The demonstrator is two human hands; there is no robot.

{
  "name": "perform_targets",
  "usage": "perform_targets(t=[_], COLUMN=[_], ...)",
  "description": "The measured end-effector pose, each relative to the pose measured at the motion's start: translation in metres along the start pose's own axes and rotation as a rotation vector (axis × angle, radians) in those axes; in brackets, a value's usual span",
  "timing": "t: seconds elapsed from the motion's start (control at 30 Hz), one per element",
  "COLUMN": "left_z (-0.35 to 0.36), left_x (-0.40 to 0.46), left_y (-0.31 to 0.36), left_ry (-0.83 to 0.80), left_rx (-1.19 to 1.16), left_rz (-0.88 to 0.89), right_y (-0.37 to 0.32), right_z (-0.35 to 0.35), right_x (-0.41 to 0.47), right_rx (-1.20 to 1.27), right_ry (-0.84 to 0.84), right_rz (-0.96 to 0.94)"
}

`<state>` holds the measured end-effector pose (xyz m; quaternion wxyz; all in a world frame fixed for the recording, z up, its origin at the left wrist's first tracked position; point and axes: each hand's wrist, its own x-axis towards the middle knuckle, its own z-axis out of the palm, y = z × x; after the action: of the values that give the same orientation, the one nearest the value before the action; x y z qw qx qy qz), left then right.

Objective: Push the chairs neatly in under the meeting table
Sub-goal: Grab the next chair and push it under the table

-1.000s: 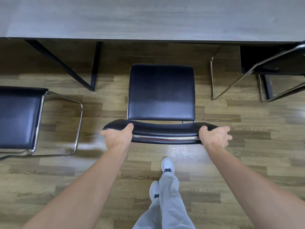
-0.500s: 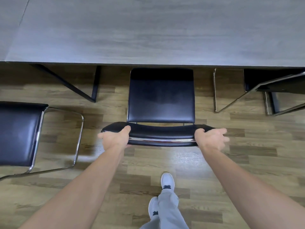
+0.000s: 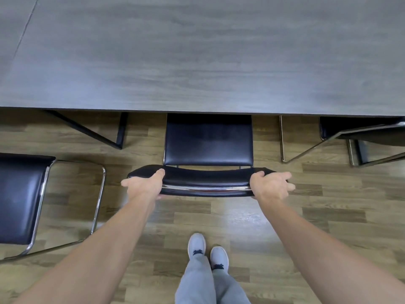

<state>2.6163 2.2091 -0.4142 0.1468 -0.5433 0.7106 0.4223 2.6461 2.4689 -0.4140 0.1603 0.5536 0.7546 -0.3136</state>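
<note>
A black padded chair (image 3: 208, 141) with a chrome frame stands straight ahead, its seat partly hidden under the edge of the grey wooden meeting table (image 3: 197, 62). My left hand (image 3: 144, 185) grips the left end of the chair's backrest (image 3: 206, 178), thumb on top. My right hand (image 3: 270, 185) grips the right end of the same backrest. A second black chair (image 3: 19, 198) stands to the left, well clear of the table. A third black chair (image 3: 361, 132) at the right is partly under the table.
The floor is wood-look planks. A black table leg (image 3: 120, 132) slants down left of the middle chair. My feet in white shoes (image 3: 207, 249) stand behind the chair.
The middle chair has slid forward and its seat now reaches under the table edge. I have stepped forward, both hands still holding the backrest.
</note>
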Motion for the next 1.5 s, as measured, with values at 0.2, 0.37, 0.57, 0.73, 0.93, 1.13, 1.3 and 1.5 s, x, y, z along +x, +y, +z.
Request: perform_targets(t=[0.2,0.37,0.57,0.73,0.93,1.13,1.3,1.5], left_z=[0.010,0.014,0.016,0.016,0.027,0.038,0.048,0.060], left_x=[0.013,0.021,0.032,0.030,0.040,0.046,0.052,0.066], left_y=[0.026,0.056,0.082,0.097,0.119,0.135,0.150,0.159], left_ry=[-0.012,-0.022,-0.079,-0.119,-0.122,-0.105,-0.082,-0.053], left_rx=[-0.005,0.029,0.044,0.075,0.103,0.128,0.159,0.107], left_rz=[0.016,0.041,0.036,0.050,0.070,0.087,0.109,0.049], right_y=[-0.028,-0.056,-0.079,-0.086,-0.107,-0.126,-0.142,-0.156], right_z=[0.004,0.008,0.015,0.020,0.018,0.017,0.015,0.011], right_x=[0.012,0.019,0.026,0.029,0.041,0.054,0.069,0.080], right_rx=[-0.016,-0.031,-0.023,0.005,0.024,0.059,0.074,0.087], right_ry=[0.007,-0.002,0.010,0.069,0.084,0.096,0.090,0.078], right_rz=[0.014,0.033,0.049,-0.015,-0.028,-0.026,-0.019,-0.015])
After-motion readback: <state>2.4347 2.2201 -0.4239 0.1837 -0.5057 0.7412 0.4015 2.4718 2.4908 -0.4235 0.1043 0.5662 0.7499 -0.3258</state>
